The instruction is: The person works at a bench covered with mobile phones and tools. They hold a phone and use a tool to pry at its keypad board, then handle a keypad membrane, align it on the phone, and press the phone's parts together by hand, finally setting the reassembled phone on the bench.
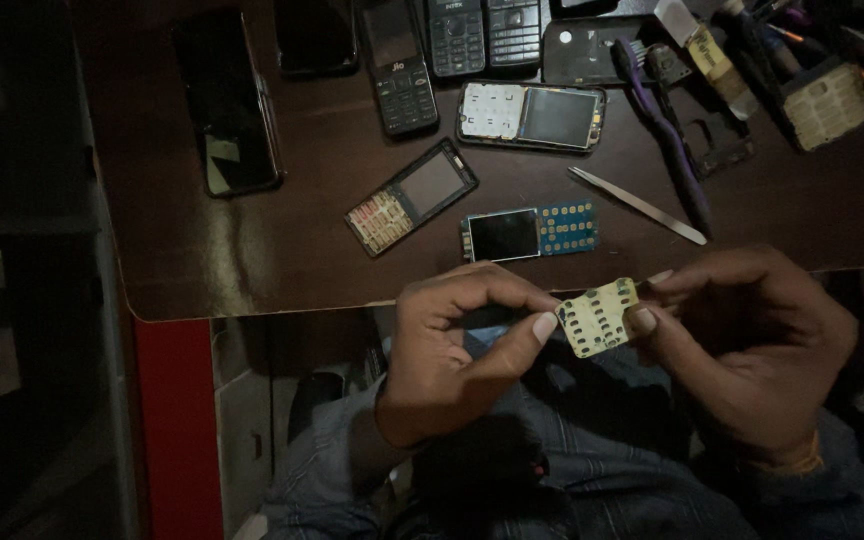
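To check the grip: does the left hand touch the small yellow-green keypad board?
Touching. In the head view, the left hand presses its thumb tip on the keypad board edge.

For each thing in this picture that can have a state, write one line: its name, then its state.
left hand: pinching the yellow keypad board's left edge
right hand: gripping the board's right edge
yellow keypad board: bare, held above the lap
blue circuit board: uncased, screen dark, flat on table
open phone: front cover off
tweezers: lying untouched
smartphone: screen dark
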The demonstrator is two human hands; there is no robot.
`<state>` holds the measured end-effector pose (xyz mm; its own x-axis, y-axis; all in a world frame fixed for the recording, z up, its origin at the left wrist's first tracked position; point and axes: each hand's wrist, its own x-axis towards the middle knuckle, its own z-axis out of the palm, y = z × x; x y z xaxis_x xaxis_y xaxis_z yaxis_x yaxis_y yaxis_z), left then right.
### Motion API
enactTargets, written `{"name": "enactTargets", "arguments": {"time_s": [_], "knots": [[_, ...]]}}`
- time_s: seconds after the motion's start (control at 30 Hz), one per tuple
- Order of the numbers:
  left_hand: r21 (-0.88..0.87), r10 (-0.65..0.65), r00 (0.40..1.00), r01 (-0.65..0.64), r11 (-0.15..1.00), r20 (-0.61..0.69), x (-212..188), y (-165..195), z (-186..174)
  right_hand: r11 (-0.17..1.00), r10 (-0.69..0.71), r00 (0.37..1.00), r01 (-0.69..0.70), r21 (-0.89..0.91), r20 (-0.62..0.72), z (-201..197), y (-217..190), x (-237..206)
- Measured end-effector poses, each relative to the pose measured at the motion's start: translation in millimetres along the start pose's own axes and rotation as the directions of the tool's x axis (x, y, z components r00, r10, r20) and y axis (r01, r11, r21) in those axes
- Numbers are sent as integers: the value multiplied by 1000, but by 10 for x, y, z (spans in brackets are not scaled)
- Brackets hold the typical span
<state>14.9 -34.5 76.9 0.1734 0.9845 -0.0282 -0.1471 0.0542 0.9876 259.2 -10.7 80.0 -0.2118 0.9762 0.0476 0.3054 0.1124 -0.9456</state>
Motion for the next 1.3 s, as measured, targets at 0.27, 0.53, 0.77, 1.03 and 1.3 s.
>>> {"name": "enactTargets", "arguments": {"time_s": [0.27,0.53,0.77,1.03,1.3], "knots": [[43,-4,1000,4,999,-4,5,-2,-25,996,-46,998,50,-77,45,-35,22,11],[96,-13,999,17,995,-37,2,29,-12,997,-55,997,58,-55,52,-18,-8,-17],[144,53,999,-51,988,-12,35,18,-29,989,-126,991,129,-66,54,-14,3,34],[180,35,999,-27,983,-38,19,-39,3,976,-163,985,170,-134,63,-25,85,-41],[156,48,999,-43,987,-23,7,-72,-19,978,-96,990,114,-177,105,-66,64,-59]]}}
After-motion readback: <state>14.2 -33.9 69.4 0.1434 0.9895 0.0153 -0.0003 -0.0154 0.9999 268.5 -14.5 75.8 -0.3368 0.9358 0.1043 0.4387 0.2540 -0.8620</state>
